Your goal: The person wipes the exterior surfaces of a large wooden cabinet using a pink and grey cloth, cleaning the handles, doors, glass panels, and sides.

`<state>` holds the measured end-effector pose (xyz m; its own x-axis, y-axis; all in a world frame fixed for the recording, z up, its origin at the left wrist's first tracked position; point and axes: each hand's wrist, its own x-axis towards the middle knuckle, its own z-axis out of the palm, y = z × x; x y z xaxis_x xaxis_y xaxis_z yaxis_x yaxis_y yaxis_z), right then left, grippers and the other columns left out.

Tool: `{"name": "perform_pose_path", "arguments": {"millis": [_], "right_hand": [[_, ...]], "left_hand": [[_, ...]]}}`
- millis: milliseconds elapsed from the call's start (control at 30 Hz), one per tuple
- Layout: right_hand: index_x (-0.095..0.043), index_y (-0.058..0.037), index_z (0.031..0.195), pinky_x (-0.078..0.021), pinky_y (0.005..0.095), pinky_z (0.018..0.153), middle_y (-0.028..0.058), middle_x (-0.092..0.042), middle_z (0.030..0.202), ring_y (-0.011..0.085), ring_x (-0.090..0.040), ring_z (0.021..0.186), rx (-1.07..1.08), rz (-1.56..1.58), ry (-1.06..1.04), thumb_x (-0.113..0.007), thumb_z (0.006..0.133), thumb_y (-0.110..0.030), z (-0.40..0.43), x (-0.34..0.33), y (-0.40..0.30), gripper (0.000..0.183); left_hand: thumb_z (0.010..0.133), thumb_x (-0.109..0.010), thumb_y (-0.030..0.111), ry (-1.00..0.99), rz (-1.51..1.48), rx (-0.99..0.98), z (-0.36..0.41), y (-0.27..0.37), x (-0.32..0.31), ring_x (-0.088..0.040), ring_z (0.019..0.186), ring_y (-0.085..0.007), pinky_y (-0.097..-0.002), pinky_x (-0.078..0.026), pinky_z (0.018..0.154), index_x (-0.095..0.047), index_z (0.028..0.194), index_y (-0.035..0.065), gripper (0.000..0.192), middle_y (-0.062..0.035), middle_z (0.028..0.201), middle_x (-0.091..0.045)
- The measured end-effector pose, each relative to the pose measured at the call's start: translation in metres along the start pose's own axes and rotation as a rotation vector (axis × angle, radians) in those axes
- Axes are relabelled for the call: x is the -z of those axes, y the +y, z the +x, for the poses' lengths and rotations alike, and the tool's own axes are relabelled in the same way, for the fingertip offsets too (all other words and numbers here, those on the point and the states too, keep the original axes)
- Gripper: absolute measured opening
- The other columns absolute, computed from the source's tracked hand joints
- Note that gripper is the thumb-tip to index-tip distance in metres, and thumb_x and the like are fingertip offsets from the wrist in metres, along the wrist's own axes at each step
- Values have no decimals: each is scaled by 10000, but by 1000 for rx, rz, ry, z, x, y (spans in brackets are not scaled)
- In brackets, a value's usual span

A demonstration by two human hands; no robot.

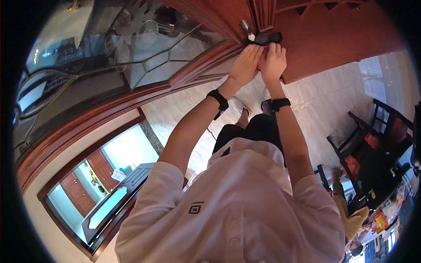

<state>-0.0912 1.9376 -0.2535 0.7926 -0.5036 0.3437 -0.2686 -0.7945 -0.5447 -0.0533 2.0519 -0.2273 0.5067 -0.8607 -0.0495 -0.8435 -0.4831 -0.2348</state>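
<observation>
My left hand (245,65) reaches forward with its fingers held together, next to a dark wooden cabinet edge. Close beside it is my right hand (275,61), its fingers curled and a ring on one of them. A small pink item (260,65) shows between the two hands, mostly covered by them; the right fingers bend over it. Just beyond the fingertips are two dark rounded objects (262,38), too small to identify. A shiny metal piece (245,25) with a white end stands to their left. What lies under the palms is hidden.
A cabinet door with leaded glass (154,62) fills the upper left. To the right extends a reddish-brown wooden panel (335,42). Dark wooden chairs (371,141) stand on the tiled floor (315,95), with another person (353,217) beyond. A doorway (98,184) opens at lower left.
</observation>
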Motion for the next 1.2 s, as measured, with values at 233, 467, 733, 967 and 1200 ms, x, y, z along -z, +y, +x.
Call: {"name": "perform_pose_path", "arguments": {"millis": [233,467,733,967,1200], "right_hand": [[-527,-44,976,-469,345,728,117,-573,889,222,-567,878,-169,695,-67,-559,790,-8,-31,63,1,193],[-526,-34,1023,-399,238,803,20,-551,977,115,-515,922,-442,1299,-322,-524,801,32,-38,105,15,232],[-595,-70,1044,-394,458,869,162,-546,1103,378,-482,1067,-274,482,20,-726,703,-171,-73,69,-14,380],[-603,-75,1046,-400,449,861,161,-549,1094,375,-490,1056,183,699,-230,-723,703,-166,-41,41,-26,375],[-611,-80,1047,-406,440,854,160,-552,1086,372,-498,1045,305,752,-313,-721,704,-161,-13,44,-16,370]], "left_hand": [[762,-612,7,365,-992,363,-37,36,31,-419,1221,-402,-487,-343,1032,-272,1414,-29,736,-250,1358,-382],[814,-661,142,262,-1421,401,-44,27,40,-621,819,-320,-407,-478,746,-628,973,-33,239,-167,828,-615],[775,-688,199,291,-762,269,-61,39,136,-622,669,-281,-383,-472,587,-584,918,60,225,-109,725,-605],[735,-660,194,272,-360,133,-42,47,158,-609,813,-223,-343,-481,691,-581,983,87,282,-66,873,-603],[758,-637,222,64,-761,378,-60,71,95,-629,678,-316,-442,-507,639,-619,835,42,196,-115,715,-621]]}}
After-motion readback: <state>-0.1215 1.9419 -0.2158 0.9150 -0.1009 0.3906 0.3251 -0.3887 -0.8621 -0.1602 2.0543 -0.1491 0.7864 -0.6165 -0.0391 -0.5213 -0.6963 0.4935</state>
